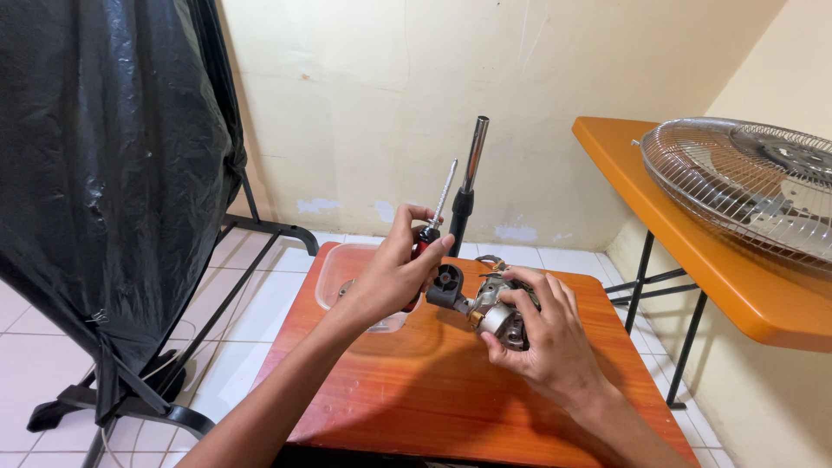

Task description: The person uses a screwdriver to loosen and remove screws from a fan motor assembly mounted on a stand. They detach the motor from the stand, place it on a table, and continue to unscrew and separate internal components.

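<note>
The left hand (pixel 394 273) had its grip clamped on a screwdriver (pixel 436 217) with a red and black handle, the fingers wrapped round the handle and the metal shaft pointing up and away from the palm. The right hand (pixel 542 338) had its grip closed on a small fan motor (pixel 494 312), fingers curled over the top of the metal body and the thumb pressed against its near side. A black plastic mount (pixel 446 284) stuck out from the motor toward the left hand, just beside that hand's knuckles, so the two grips sat close together with the motor between them. Both hands were held just above the reddish wooden tabletop (pixel 416 390).

Under and beyond the left grip lay a clear plastic container (pixel 334 277) on the far left part of the tabletop. Just behind both grips a metal pole with a black collar (pixel 468 182) rose upright. Well off to the right of the right grip stood an orange table (pixel 693 251) carrying a round wire fan guard (pixel 737 186). Far to the left of the left grip hung a black plastic sheet on a dark stand (pixel 104 173), over a white tiled floor (pixel 251 303).
</note>
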